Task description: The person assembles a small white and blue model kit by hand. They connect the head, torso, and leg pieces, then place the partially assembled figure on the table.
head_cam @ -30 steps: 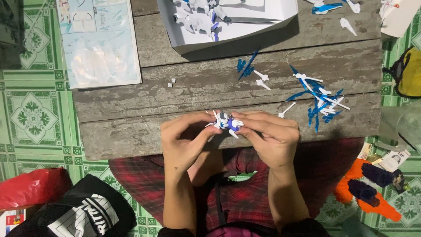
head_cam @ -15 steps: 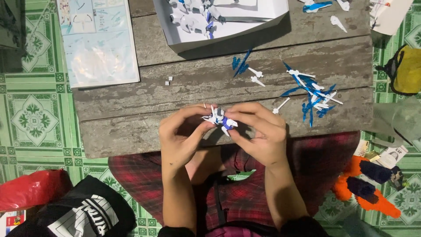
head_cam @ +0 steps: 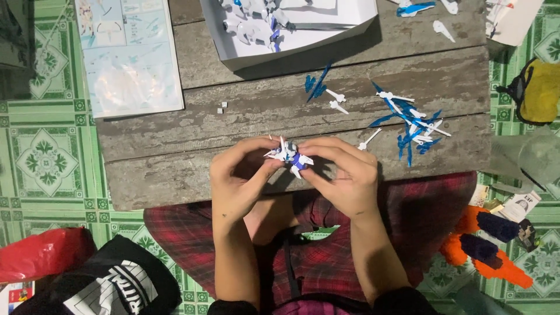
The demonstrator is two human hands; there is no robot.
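Partway through, left hand (head_cam: pixel 242 178) and right hand (head_cam: pixel 344 175) pinch a small white-and-blue model (head_cam: pixel 287 154); loose blue parts (head_cam: pixel 408 119) lie unattached, far right on the wooden table (head_cam: pixel 175 134).

Fingers of the left hand (head_cam: pixel 239 175) and right hand (head_cam: pixel 344 175) cover much of the small white-and-blue plastic model piece (head_cam: pixel 289 154), its joints too small to make out. The open white cardboard box (head_cam: pixel 326 35) is cut off by the top edge.

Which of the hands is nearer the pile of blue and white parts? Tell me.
Right. The right hand lies just beside the pile of blue and white parts; the left hand sits farther off, beyond the small model piece.
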